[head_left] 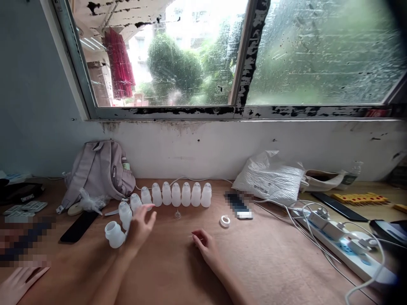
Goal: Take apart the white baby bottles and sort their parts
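Observation:
Small frosted white bottles with clear domed caps stand in a curved row; one bottle (176,195) is near its middle. At the near left end sits an uncapped bottle (114,234), its wide neck showing. My left hand (143,224) is beside the left bottles, thumb and fingers apart, partly covering some of them. Whether it touches a bottle is unclear. My right hand (206,250) rests on the table, fingers loosely curled, a gap between thumb and fingers, nothing visible in it. A small clear piece (177,214) lies before the row; a white ring (225,221) lies to the right.
Another person's hand (23,281) lies at the lower left. A black phone (79,226) and a backpack (101,171) are on the left. To the right are a silvery plastic bag (270,178), a power strip (343,250) with tangled white cables, and a yellow block (361,198).

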The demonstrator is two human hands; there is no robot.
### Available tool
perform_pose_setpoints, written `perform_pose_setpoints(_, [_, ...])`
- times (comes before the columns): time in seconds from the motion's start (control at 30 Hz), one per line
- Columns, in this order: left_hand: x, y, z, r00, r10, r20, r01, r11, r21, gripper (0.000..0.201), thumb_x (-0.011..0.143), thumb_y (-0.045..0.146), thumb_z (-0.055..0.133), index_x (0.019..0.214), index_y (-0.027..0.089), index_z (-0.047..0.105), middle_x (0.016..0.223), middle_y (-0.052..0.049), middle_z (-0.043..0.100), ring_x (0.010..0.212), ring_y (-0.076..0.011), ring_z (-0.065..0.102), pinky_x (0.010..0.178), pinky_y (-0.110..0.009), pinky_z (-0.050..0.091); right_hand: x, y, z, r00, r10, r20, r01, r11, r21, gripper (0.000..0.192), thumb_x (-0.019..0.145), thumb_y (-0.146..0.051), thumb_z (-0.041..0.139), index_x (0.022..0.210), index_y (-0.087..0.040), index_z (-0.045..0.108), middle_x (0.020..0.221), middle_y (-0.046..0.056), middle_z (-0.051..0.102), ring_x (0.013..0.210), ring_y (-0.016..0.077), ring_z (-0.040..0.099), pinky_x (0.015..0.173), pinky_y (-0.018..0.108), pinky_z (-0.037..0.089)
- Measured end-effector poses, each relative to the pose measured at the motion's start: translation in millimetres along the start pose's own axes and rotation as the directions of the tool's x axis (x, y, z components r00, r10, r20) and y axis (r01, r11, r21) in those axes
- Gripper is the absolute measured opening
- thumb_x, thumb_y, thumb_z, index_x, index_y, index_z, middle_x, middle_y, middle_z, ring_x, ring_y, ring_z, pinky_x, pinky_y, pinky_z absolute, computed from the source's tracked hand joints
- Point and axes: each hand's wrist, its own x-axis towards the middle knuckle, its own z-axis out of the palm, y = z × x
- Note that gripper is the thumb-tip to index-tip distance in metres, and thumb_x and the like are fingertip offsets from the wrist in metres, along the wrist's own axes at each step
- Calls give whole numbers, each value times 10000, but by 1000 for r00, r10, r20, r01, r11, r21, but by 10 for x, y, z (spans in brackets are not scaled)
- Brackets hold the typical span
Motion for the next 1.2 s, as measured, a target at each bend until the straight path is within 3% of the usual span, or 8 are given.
perform_pose_setpoints(0.17, [-242, 64, 1014, 984, -135, 114, 147, 983, -111, 475, 736, 280, 514, 1185, 183, 395, 1097, -94, 515, 1049, -226, 489, 881, -383, 413, 93, 191, -159, 956, -185, -229, 56, 878, -476, 208, 794, -234, 399, 865, -178, 586, 934, 95, 574, 891, 219, 540, 787, 342, 420])
perform_pose_setpoints(0.33, [-212, -75, 1499, 963, -253, 95, 261, 962, -79, 362, 729, 301, 522, 1052, 137, 528, 1050, -131, 519, 1049, -283, 467, 890, -468, 373, 258, 486, -563, 829, -78, -554, -367, 671, -644, 443, 740, -238, 438, 1173, -144, 454, 1238, 166, 412, 1044, 309, 457, 819, 439, 372])
perform_pose_setpoints(0.43, [-186, -19, 1505, 971, -196, 141, 212, 971, -114, 197, 760, 284, 492, 880, 173, 602, 969, -93, 556, 987, -248, 502, 863, -423, 402, 308, 639, -724, 868, 50, -495, -393, 679, -620, 449, 719, -257, 471, 1156, -155, 475, 1139, 142, 521, 1031, 302, 476, 850, 445, 357])
perform_pose_setpoints(0.53, [-244, 160, 1438, 975, -130, 182, 160, 974, -163, 185, 789, 298, 470, 872, 202, 606, 935, -64, 581, 957, -211, 515, 843, -368, 420, 315, 669, -742, 927, 43, -373, -248, 815, -523, 390, 722, -294, 495, 1091, -170, 523, 1019, 109, 601, 992, 273, 518, 870, 421, 369])
perform_pose_setpoints(0.63, [-364, 383, 1365, 978, -51, 204, 90, 979, -182, 196, 797, 309, 477, 931, 230, 595, 968, -57, 593, 981, -208, 502, 905, -397, 365, 288, 552, -622, 949, 43, -312, -126, 960, -249, 373, 739, -366, 507, 1076, -207, 521, 1019, 81, 617, 943, 229, 568, 838, 373, 425])
perform_pose_setpoints(0.77, [-474, 575, 1309, 958, 16, 287, 30, 987, -155, 168, 761, 293, 537, 908, 245, 605, 974, -47, 600, 1025, -229, 477, 980, -478, 239, 194, 316, -363, 974, 85, -209, -91, 996, -15, 382, 756, -381, 519, 1106, -228, 519, 1069, 59, 613, 956, 206, 578, 824, 334, 456])
perform_pose_setpoints(1.07, [-448, 365, 1336, 901, -130, 415, 328, 829, -453, 421, 642, 48, 501, 1032, 196, 558, 1054, -70, 583, 1011, -190, 512, 910, -366, 388, 111, 269, -94, 998, -50, -24, 38, 939, -340, 416, 737, -279, 541, 1148, -219, 546, 1056, 71, 612, 1054, 243, 499, 926, 369, 364])
perform_pose_setpoints(1.2, [-452, 343, 1314, 885, -257, 387, 435, 752, -495, 287, 733, 91, 425, 974, 182, 552, 1009, -71, 594, 956, -168, 548, 870, -340, 421, 123, 313, -70, 999, -16, 37, 31, 888, -459, 443, 761, -262, 505, 1203, -240, 500, 1101, 70, 596, 1112, 254, 449, 973, 397, 286])
